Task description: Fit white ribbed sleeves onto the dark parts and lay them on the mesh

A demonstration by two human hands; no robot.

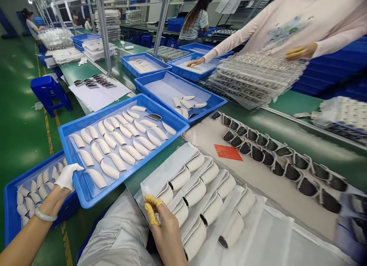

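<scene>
My left hand [67,177], in a white glove, grips the near left corner of a blue tray [177,123], its thumb over the rim. Rows of curved, ribbed white pieces [112,171] lie on the tray's pale liner, with a dark-faced piece [154,116] at the far side. Yellow finger cots cover the thumb and forefinger of my right hand [163,220], which are curled together at the left edge of a white packing sheet [163,168]. Bigger curved white pieces with dark openings [193,239] sit in rows between the sheet's folds.
Another blue tray [10,216] of white pieces stands lower left. A third blue tray [220,101] lies beyond mine. Dark-faced pieces [256,154] line the bench near a red card [228,152]. Across it, a co-worker's hands [301,52] are by stacked clear trays [252,82].
</scene>
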